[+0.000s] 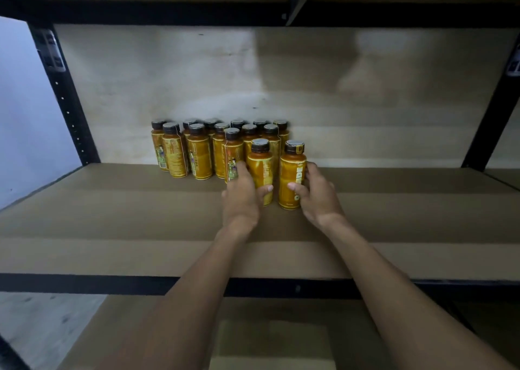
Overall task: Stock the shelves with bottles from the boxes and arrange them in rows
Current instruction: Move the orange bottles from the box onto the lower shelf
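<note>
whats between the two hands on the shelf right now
In the head view, two orange bottles stand between them: the left hand grips the left bottle, the right hand grips the right bottle. A narrow gap separates the bottles.

The left hand and right hand are bare, as are both forearms before and beyond the shelf rail; thumbnails are cut short.

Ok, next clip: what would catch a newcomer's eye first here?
The cluster of amber bottles with dark caps, standing in rows at the back of the brown shelf, left of centre. Just in front, the left hand grips the front-left bottle and the right hand grips the front-right bottle, both upright.
</note>
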